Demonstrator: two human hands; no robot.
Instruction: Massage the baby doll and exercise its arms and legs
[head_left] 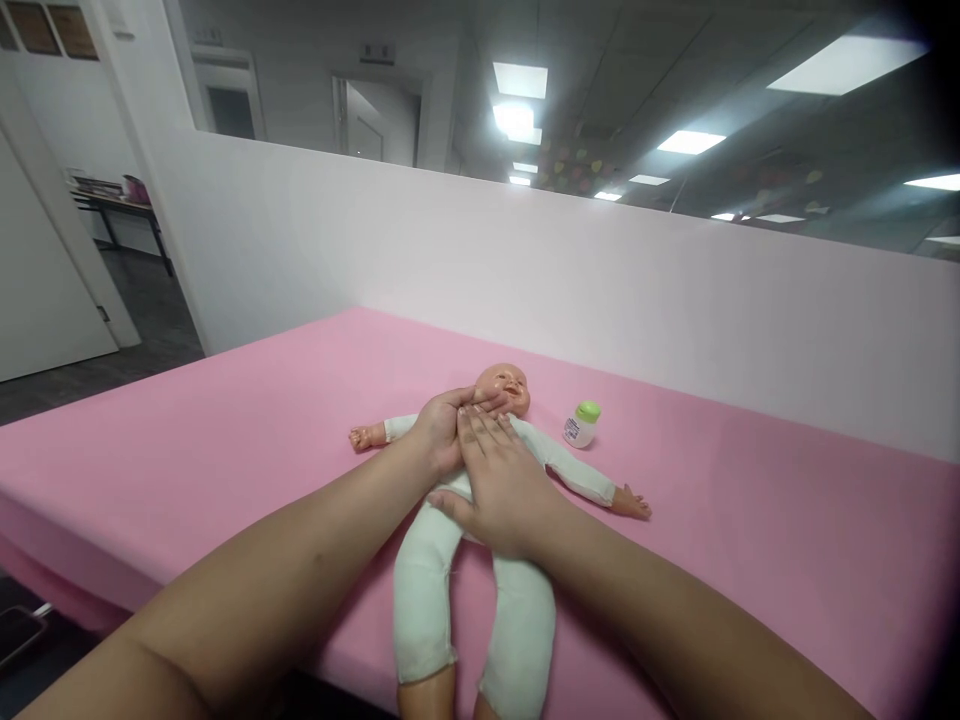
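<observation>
A baby doll [517,600] with a cloth body and plastic head, hands and legs lies on its back on the pink-covered table [247,430]. Above its chest is my left hand [444,425], palm turned up and fingers stretched toward the doll's chin. My right hand [506,475] lies palm down, its flat fingers resting across the left palm and fingers. Neither hand grips anything visible. Most of the doll's torso is hidden beneath my hands. Beside the doll's shoulder, on the right, stands a small white bottle [580,428] with a green cap.
A white wall [600,270] with a glass window [600,100] above it runs along the table's far side. At the left are a door [45,240] and an opening to another room, where a dark table [120,198] holds several items.
</observation>
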